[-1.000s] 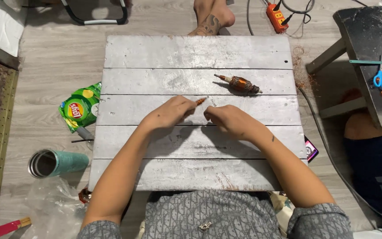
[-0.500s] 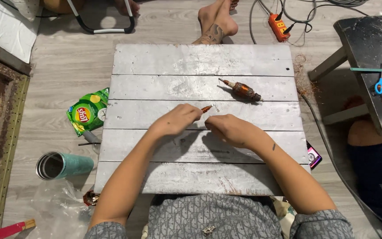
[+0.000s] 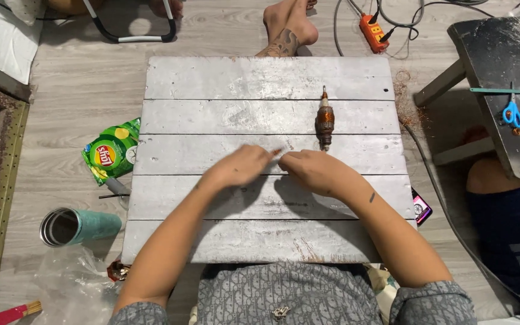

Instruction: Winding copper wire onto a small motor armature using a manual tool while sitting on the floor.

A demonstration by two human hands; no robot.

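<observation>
My left hand and right hand pinch something small mid-board; the rotor lies untouched beyond the right hand.

Single head view, straight down, fairly near, onto grey plank wooden desk; fingers at centre.

A grey plank worktop sits low on the wood floor. A brown motor rotor lies on the worktop, lengthwise across two planks. Both hands rest on the boards just left of the rotor's near end, left hand beside right hand.
</observation>
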